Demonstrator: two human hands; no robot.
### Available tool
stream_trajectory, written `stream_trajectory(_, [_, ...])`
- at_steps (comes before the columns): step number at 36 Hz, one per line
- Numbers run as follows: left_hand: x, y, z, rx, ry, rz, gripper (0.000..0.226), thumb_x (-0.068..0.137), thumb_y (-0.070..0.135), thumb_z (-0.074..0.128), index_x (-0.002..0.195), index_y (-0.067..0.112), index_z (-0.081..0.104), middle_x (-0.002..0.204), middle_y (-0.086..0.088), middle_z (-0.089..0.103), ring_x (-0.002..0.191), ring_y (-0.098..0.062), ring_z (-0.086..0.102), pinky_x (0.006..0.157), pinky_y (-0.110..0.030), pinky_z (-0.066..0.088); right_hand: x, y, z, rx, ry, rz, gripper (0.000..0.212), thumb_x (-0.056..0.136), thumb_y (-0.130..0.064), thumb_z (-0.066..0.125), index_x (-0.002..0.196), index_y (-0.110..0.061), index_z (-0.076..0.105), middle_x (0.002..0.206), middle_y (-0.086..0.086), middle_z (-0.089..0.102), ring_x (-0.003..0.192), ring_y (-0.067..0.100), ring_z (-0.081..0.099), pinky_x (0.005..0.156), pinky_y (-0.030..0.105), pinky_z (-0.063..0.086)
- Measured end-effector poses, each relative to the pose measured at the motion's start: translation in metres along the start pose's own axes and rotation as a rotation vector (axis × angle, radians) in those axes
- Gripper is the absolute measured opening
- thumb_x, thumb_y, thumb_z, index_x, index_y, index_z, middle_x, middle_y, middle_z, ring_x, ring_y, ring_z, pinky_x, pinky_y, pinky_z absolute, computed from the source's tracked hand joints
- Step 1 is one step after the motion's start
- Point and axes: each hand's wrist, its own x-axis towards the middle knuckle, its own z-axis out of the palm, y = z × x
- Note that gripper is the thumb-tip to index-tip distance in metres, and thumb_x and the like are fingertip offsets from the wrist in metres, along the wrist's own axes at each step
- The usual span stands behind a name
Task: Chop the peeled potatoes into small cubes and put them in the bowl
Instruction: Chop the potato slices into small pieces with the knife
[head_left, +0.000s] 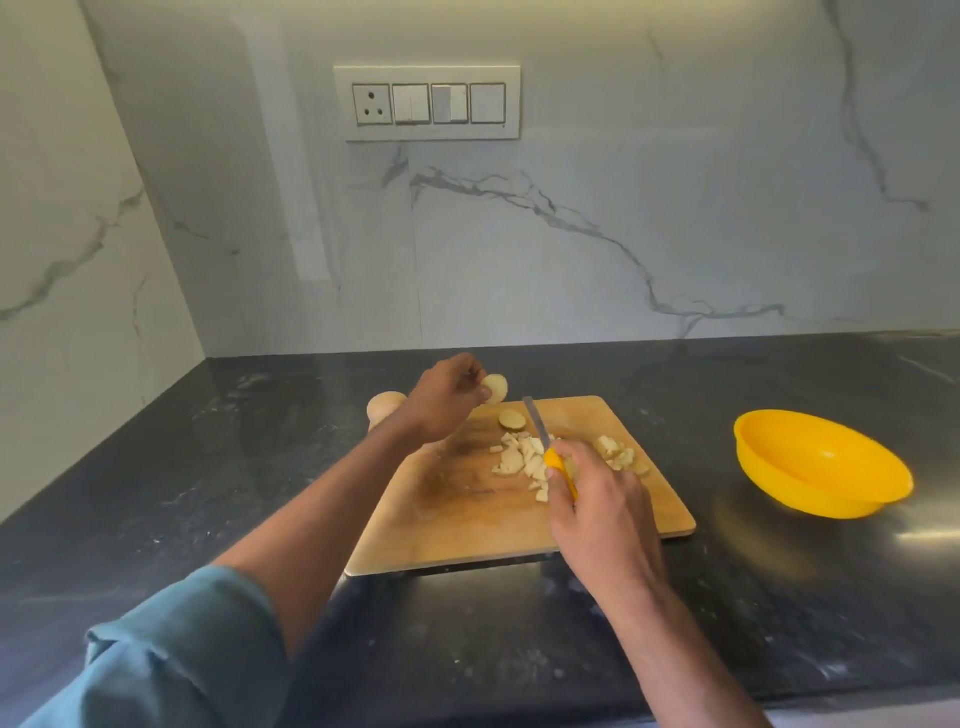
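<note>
A wooden cutting board (467, 525) lies on the dark counter. My left hand (447, 397) pinches a round potato slice (496, 388) above the board's far left corner. Another slice (511, 419) lies flat on the board just below it. Several small potato cubes (524, 460) are heaped at the board's middle, with more cubes (618, 457) to the right. My right hand (597, 499) grips the yellow handle of a knife (537, 423), whose blade points away over the cubes. The yellow bowl (821, 462) stands to the right of the board.
A whole pale potato (385, 408) lies on the counter behind my left wrist, beyond the board's left edge. The marble wall with a switch panel (428, 104) rises behind the counter. The counter's front edge runs along the bottom right.
</note>
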Motion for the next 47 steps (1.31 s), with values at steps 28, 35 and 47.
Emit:
stream_trajectory(28, [-0.076, -0.023, -0.029, 0.419, -0.092, -0.008, 0.031, 0.082, 0.052, 0.080, 0.103, 0.030, 0.074, 0.091, 0.015, 0.064, 0.084, -0.007, 0.059, 0.090, -0.044, 0.052, -0.013, -0.033, 0.007, -0.077, -0.230, -0.209, 0.026, 0.101, -0.033, 0.049, 0.121, -0.025, 0.064, 0.084, -0.008, 0.069, 0.067, 0.010, 0.056, 0.057, 0.021, 0.033])
stream_trajectory(35, [-0.078, -0.030, -0.032, 0.265, -0.086, 0.005, 0.036, 0.083, 0.044, 0.082, 0.112, 0.023, 0.075, 0.098, 0.010, 0.068, 0.087, -0.004, 0.062, 0.075, -0.012, 0.047, -0.010, -0.040, 0.007, -0.070, -0.259, -0.190, 0.024, 0.100, -0.028, 0.052, 0.117, -0.019, 0.067, 0.072, -0.008, 0.062, 0.058, 0.009, 0.051, 0.053, 0.018, 0.034])
stream_trajectory(47, [-0.082, -0.023, -0.028, 0.216, -0.046, 0.079, 0.044, 0.083, 0.021, 0.083, 0.124, 0.029, 0.069, 0.087, 0.006, 0.063, 0.077, -0.003, 0.056, 0.074, -0.018, 0.048, -0.011, -0.056, 0.016, -0.093, -0.245, -0.215, 0.020, 0.101, -0.027, 0.051, 0.112, -0.018, 0.066, 0.073, -0.010, 0.058, 0.061, 0.009, 0.051, 0.051, 0.011, 0.029])
